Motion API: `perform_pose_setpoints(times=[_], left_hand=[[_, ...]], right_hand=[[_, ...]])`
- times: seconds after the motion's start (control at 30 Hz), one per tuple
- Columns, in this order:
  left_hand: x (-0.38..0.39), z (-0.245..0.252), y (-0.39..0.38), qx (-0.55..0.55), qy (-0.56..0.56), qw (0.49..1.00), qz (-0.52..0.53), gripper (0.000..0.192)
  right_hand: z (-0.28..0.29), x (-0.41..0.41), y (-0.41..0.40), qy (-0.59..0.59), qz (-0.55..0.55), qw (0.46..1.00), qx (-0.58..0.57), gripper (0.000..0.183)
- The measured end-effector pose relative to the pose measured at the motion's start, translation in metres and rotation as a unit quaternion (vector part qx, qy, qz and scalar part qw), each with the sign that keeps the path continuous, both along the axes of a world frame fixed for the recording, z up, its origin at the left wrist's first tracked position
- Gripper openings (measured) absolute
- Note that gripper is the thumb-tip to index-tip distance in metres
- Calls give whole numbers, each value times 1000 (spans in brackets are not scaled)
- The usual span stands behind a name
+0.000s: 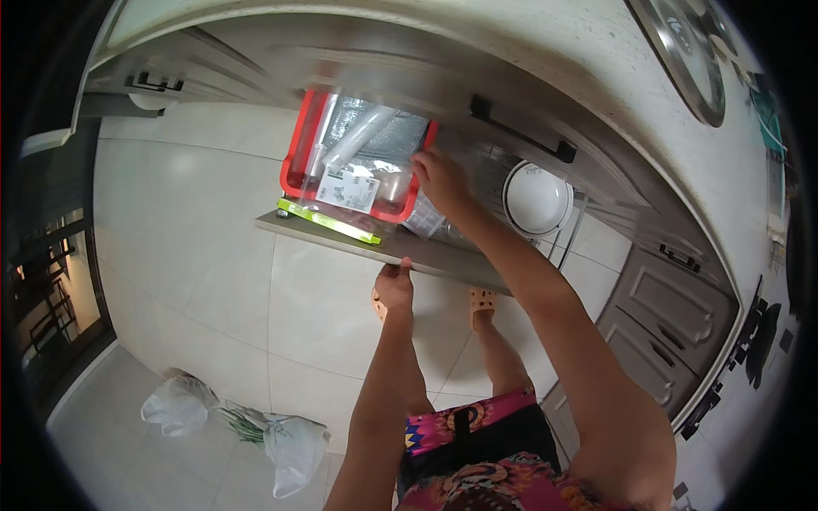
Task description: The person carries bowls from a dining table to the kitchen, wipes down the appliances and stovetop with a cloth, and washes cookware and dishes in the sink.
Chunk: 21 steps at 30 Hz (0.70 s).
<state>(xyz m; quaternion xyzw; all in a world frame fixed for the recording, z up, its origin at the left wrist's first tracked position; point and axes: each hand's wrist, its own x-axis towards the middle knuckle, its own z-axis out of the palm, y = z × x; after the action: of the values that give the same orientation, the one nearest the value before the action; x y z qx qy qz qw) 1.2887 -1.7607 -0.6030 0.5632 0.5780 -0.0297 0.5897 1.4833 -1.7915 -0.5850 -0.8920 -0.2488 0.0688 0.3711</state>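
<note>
A pulled-out drawer with a grey-brown drawer front [441, 259] lies before me. My left hand [394, 287] grips the top edge of that front, its thumb on top. Over the right rim of a red plastic basket [295, 153] is my right hand [444, 182], fingers bent; whether they hold the rim or something inside is unclear. The basket holds a silvery insulated sheet [409, 134], a clear plastic roll [361, 134] and a clear packet with a printed card [348, 188]. Between basket and drawer front lies a narrow bright green box [329, 221].
White bowls [538, 198] are stacked at the drawer's right, by a wire rack. A clear plastic container [424, 217] sits below my right hand. The countertop and a cabinet handle [521, 131] overhang the drawer. White plastic bags [294, 447], one with green stalks, rest on the tiled floor.
</note>
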Motion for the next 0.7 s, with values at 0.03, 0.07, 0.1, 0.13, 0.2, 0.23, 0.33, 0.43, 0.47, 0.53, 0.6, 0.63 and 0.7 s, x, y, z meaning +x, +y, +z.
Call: perform_pose_setpoints(times=[0.03, 0.07, 0.1, 0.13, 0.2, 0.23, 0.33, 0.43, 0.47, 0.53, 0.6, 0.63, 0.7], left_hand=[[-1, -1, 1, 34, -38, 999, -10, 26], [-2, -3, 3, 31, -14, 999, -26, 24], [0, -2, 3, 32, -14, 999, -24, 24], [4, 0, 1, 16, 7, 999, -40, 25], [8, 1, -1, -5, -5, 999, -41, 25], [6, 2, -1, -6, -7, 999, -38, 25], [4, 2, 2, -13, 18, 999, -44, 26], [3, -1, 1, 7, 67, 995, -67, 26], [1, -2, 2, 13, 50, 997, -63, 27], [2, 0, 6, 18, 31, 998, -59, 27], [6, 6, 13, -17, 60, 990, -126, 35], [8, 10, 16, -17, 59, 990, -124, 35], [14, 23, 26, 265, 178, 939, -131, 47]], right_hand=[[-2, 7, 14, -39, 18, 998, -47, 8], [-3, 14, 26, -78, 35, 992, -95, 7], [-13, 24, 31, -78, 37, 992, -93, 7], [-22, 34, 32, -81, 84, 980, -159, 5], [-29, 41, 33, -85, 134, 961, -225, 6], [-28, 42, 34, -92, 129, 963, -219, 4], [-18, 44, 40, -71, 122, 969, -201, 2], [-2, 43, 42, -62, 164, 956, -234, 6], [3, 42, 42, -80, 207, 935, -277, 10], [11, 35, 40, -96, 219, 935, -263, 10], [15, 27, 35, -112, 231, 934, -249, 10], [15, 24, 31, -107, 259, 928, -244, 10], [18, 20, 19, -102, 285, 921, -243, 10]])
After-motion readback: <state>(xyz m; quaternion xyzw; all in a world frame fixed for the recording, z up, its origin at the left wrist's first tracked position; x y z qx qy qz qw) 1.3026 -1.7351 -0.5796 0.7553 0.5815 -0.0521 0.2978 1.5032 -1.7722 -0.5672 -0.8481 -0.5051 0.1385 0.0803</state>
